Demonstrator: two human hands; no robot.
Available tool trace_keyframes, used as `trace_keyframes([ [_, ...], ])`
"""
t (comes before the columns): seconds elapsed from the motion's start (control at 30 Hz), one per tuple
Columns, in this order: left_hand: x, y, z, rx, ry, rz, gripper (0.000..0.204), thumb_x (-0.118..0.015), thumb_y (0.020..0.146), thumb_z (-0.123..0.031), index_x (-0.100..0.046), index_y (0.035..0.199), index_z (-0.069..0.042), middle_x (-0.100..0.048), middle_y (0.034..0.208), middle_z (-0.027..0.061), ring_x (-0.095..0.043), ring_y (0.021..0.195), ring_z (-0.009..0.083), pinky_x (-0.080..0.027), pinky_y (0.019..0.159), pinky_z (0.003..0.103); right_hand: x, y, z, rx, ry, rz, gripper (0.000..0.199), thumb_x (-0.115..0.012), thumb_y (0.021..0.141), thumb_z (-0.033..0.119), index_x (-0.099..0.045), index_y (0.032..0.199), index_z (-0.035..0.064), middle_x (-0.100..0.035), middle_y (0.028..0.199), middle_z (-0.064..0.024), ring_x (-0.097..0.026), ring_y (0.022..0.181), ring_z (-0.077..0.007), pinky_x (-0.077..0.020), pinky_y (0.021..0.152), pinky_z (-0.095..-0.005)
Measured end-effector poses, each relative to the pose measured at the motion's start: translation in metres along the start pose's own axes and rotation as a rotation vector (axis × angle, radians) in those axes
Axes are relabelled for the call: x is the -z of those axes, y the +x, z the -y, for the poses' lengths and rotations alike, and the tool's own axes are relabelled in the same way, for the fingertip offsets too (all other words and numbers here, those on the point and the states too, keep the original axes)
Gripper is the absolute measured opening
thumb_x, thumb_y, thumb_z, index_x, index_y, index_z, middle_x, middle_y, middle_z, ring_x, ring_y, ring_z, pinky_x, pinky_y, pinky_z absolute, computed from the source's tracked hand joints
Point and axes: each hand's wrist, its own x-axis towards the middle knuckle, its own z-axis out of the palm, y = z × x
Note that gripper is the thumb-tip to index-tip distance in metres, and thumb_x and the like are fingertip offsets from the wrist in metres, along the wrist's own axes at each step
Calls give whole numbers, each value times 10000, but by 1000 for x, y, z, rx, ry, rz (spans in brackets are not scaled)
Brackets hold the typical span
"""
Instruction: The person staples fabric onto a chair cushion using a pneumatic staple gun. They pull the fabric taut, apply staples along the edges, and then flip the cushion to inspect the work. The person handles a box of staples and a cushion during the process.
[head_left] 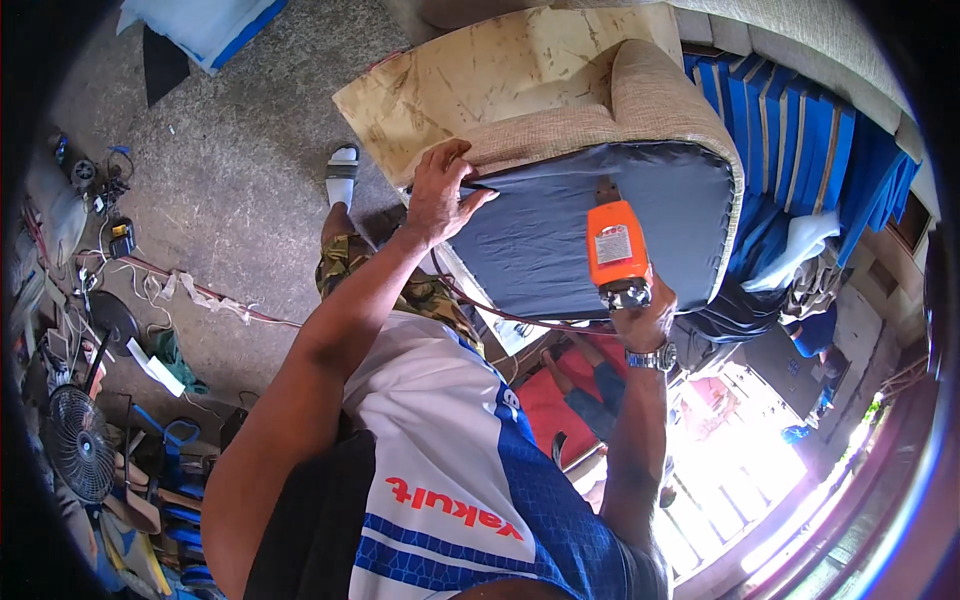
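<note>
A beige upholstered seat piece (655, 95) lies with its underside turned up. Black lining cloth (530, 235) covers that underside, a little wrinkled along its far edge. My left hand (440, 195) rests at the cloth's left corner, thumb and fingers spread apart, with the thumb over the black cloth. In my right hand (645, 312) is an orange staple gun (617, 245) with a pale label. The staple gun's narrow nose points away from me over the cloth, toward the far edge; whether it touches is unclear. My right fingers are partly hidden behind the tool.
Stained tan board (490, 75) lies beneath the seat piece. A dark red hose (480, 303) runs along its near side. Blue foam-like slabs (790, 130) stand stacked at the right. On the left are a black fan (80, 443) and tangled cords. Another person's legs (590, 390) show beyond my right arm.
</note>
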Motion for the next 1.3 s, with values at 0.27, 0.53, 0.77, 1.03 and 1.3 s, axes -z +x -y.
trace_keyframes([
  [0.27, -1, 25, -16, -81, -96, 18, 304, -864, 821, -244, -662, 901, -31, -591, 1331, 193, -573, 1213, 388, -473, 1006, 489, -6, -8, -12, 59, -22, -5, 745, -805, 737, 319, -589, 1351, -43, -680, 787, -213, -684, 630, -385, -524, 562, -450],
  [0.53, -16, 33, -4, -40, -207, 25, 250, -776, 924, -195, -656, 920, 24, -604, 1296, 196, -706, 948, 278, -581, 811, 369, 4, 24, 4, 7, -56, 71, 762, -790, 672, 228, -589, 1373, 7, -691, 807, -205, -693, 660, -380, -548, 592, -454],
  [0.77, -13, 36, -10, 37, -216, 65, 263, -765, 930, -208, -672, 962, 36, -620, 1268, 196, -706, 948, 276, -580, 816, 374, -6, 47, 24, -64, -119, 88, 683, -734, 686, 153, -600, 1337, -5, -703, 876, -247, -702, 735, -423, -567, 647, -471],
  [1.03, -13, 37, -6, 35, -216, 76, 281, -764, 924, -258, -694, 945, 13, -630, 1261, 188, -685, 999, 315, -566, 836, 400, -14, 39, 34, -56, -112, 159, 735, -850, 679, 232, -599, 1357, 98, -730, 977, -192, -724, 804, -385, -594, 678, -470],
  [1.3, -11, 39, -8, 8, -180, 65, 270, -756, 926, -255, -691, 964, 4, -628, 1270, 182, -664, 1010, 336, -548, 852, 420, -31, 40, 49, -66, -169, 206, 732, -845, 728, 286, -559, 1377, 109, -734, 991, -167, -728, 839, -369, -595, 686, -471],
])
